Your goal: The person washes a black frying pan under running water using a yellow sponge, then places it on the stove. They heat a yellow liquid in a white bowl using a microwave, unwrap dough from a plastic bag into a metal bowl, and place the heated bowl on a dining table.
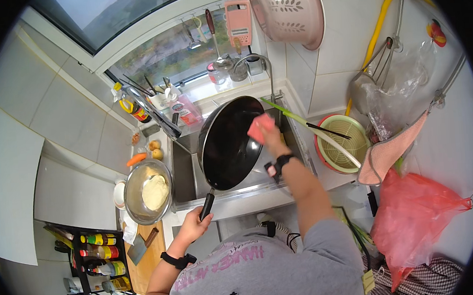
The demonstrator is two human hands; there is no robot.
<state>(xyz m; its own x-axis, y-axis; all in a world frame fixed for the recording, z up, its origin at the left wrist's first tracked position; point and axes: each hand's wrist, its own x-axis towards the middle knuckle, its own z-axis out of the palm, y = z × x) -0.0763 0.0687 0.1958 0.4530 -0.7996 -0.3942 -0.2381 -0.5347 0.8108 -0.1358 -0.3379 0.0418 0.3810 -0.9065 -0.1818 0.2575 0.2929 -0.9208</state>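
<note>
A black frying pan (230,148) is tilted over the stainless steel sink (184,171), its dark inside facing up and to the right. My left hand (194,224) grips the pan's black handle at its lower end. A pink sponge or cloth (260,128) is in my right hand (273,138), at the upper right part of the pan's inside; whether it touches the pan I cannot tell. The curved faucet (271,77) stands behind the sink. One green onion (326,137) lies across the sink's right edge and a green strainer basket (338,157).
Left of the sink stands a metal bowl (130,194) with dough, near a carrot (136,159) and onions (154,145). A cleaver (138,249) lies on a wooden cutting board (157,243). Bottles, including pink soap (188,111), stand behind. A pink cloth (393,149) hangs at right.
</note>
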